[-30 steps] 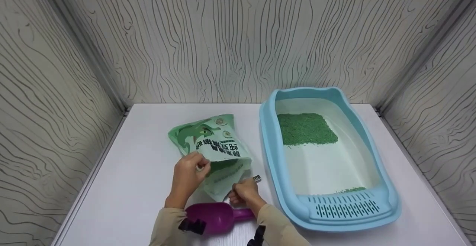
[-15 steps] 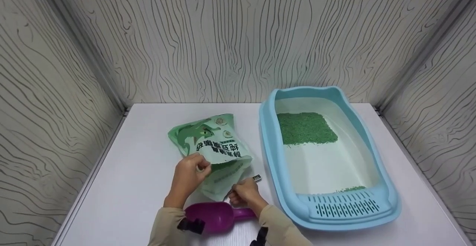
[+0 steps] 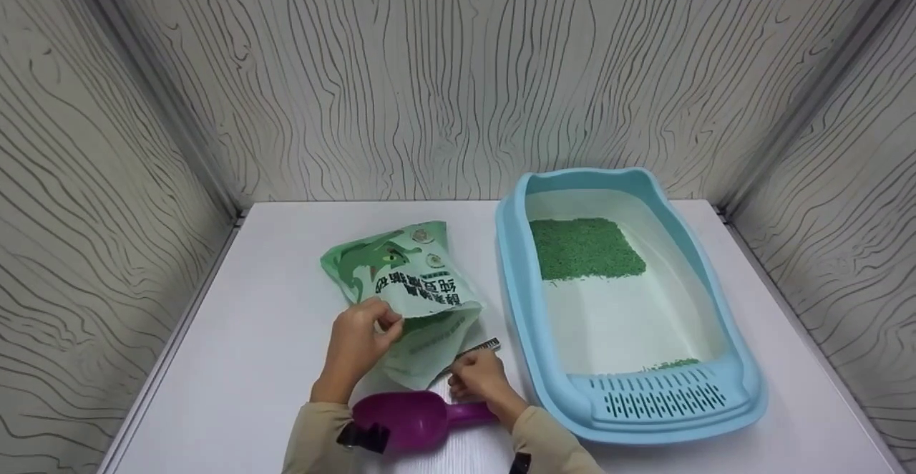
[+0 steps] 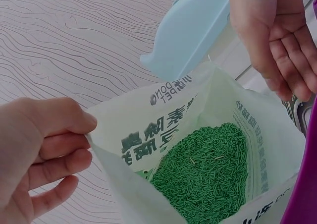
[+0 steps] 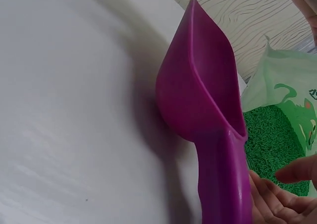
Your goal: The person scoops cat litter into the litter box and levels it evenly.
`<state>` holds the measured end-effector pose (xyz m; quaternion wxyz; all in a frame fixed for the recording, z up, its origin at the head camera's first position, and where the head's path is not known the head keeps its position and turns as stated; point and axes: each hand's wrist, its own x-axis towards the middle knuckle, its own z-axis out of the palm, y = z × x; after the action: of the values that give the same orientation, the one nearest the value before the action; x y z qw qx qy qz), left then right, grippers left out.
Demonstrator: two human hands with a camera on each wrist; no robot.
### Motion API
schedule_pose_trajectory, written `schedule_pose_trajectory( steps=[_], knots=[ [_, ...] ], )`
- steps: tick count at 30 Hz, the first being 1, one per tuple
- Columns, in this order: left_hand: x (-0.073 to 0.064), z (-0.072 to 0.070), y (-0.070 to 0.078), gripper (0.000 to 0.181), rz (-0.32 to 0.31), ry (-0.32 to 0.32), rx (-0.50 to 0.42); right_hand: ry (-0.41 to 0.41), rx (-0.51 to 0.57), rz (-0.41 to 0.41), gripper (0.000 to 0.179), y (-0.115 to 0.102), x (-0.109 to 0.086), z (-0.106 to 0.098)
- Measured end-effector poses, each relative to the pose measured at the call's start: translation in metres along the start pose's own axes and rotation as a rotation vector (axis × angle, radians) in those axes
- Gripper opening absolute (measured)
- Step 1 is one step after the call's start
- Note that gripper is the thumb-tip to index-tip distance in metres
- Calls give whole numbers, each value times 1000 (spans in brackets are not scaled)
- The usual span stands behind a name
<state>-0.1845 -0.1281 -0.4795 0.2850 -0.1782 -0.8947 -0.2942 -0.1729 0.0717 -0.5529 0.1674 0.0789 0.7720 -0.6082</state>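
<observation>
With thumb and forefinger my left hand (image 3: 361, 338) pinches the mouth edge of a pale green cat litter bag (image 3: 422, 281). The bag lies with its mouth towards me. Inside, the left wrist view shows green litter pellets (image 4: 208, 169). My right hand (image 3: 483, 377) hovers at the bag's near right corner, fingers loosely bent and holding nothing, as the left wrist view shows. Partly under that hand lies a narrow black-and-silver strip (image 3: 483, 346). A purple scoop (image 3: 404, 420) rests just in front of the bag, its handle (image 5: 225, 179) beneath my right forearm.
A light blue litter tray (image 3: 522, 302) stands to the right, with a slotted ledge (image 3: 662, 402) at its near end. Green pellets (image 3: 587, 248) lie in a patch at its far left. Wood-patterned walls (image 3: 458, 80) enclose the table (image 3: 236, 331).
My right hand has come away from the bag's corner and shifted slightly right, showing more of the black-and-silver strip. My left hand keeps its pinch on the bag.
</observation>
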Motion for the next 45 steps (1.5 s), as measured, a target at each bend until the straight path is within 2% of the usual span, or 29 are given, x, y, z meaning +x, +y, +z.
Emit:
schedule_pose_trajectory(
  steps=[7,13,17,24,35,40,45],
  knots=[
    [0,-1,0,18,-1,-2,3,-50,-88,-151,17,5,-10,-2],
    [0,-1,-1,17,-2,-7,-16,-35,-305,-391,11,13,-17,-7],
    [1,-2,-1,16,-6,-20,-24,-16,-377,-504,10,17,-21,-11],
    [2,-4,-3,13,-18,-52,-35,-7,-541,-590,12,24,-28,-16],
    [0,-4,-3,12,-44,-85,-43,-4,-666,-731,14,35,-34,-26],
    [0,-4,-4,12,-47,-86,-52,22,-732,-844,14,41,-35,-29],
    [-1,-4,-3,12,-48,-90,-55,2,-763,-930,17,48,-37,-35]
  ],
)
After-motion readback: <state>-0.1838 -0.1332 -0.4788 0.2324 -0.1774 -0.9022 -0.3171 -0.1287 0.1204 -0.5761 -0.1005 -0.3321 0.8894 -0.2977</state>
